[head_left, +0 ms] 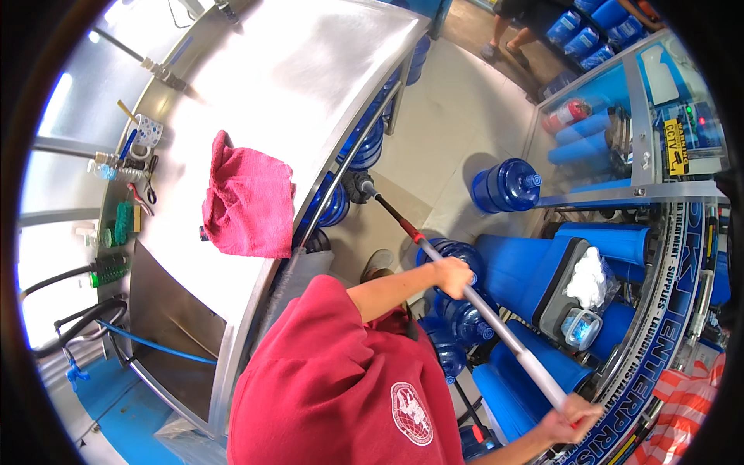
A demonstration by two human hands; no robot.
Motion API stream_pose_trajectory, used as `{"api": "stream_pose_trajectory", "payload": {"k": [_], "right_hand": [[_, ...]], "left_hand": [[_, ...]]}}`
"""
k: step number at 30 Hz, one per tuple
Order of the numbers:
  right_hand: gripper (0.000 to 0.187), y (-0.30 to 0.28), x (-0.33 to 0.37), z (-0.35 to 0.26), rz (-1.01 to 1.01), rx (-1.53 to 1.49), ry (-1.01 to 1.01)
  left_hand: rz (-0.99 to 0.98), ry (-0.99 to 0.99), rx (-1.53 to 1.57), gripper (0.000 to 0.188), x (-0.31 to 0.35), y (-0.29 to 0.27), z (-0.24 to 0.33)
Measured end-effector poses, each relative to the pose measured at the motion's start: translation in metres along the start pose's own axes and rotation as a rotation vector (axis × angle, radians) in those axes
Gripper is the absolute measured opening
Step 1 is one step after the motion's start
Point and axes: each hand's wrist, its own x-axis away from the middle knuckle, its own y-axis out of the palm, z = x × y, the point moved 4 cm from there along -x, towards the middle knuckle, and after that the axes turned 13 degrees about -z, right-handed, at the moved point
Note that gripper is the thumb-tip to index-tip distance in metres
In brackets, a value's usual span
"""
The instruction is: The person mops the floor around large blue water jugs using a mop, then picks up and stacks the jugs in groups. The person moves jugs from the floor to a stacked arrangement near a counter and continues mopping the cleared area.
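Both of my hands are on a long grey pole (502, 332) with a red and black lower section, slanting from lower right to upper middle. My left hand (453, 277) wraps around its middle. My right hand (573, 418) grips the upper end. At the far end a dark, bushy mop or brush head (357, 187) sits low by the floor, beside blue water jugs (329, 200) under the steel counter. My shoe (377, 263) shows just below that head.
A pink towel (249, 203) lies on the steel counter (310, 46), near a sink (174, 310). On the floor (457, 101) to the right stands a blue water jug (507, 186). Blue cylinders (519, 267) and a glass cabinet (597, 139) line the right. A person's legs (508, 35) show at the back.
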Motion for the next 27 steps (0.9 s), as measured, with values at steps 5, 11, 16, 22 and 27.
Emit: {"api": "stream_pose_trajectory", "payload": {"k": [5, 11, 16, 22, 27], "right_hand": [[0.021, -0.097, -0.014, -0.074, 0.152, -0.320, -0.131], [0.019, -0.121, -0.020, -0.063, 0.316, -0.105, -0.032], [0.020, -0.016, -0.035, 0.050, 0.299, -0.223, 0.185], [0.016, 0.119, -0.036, 0.111, 0.189, -0.452, 0.186], [0.017, 0.144, -0.018, 0.105, 0.185, -0.489, 0.173]], "left_hand": [[-0.119, 0.131, 0.090, 0.032, -0.016, -0.014, 0.107], [-0.122, 0.136, 0.117, 0.036, -0.013, -0.029, 0.097], [-0.168, -0.175, 0.013, 0.038, -0.008, -0.030, -0.021], [0.017, -0.239, 0.082, 0.024, 0.042, -0.029, -0.135], [-0.073, -0.286, -0.006, 0.024, 0.061, -0.032, -0.151]]}}
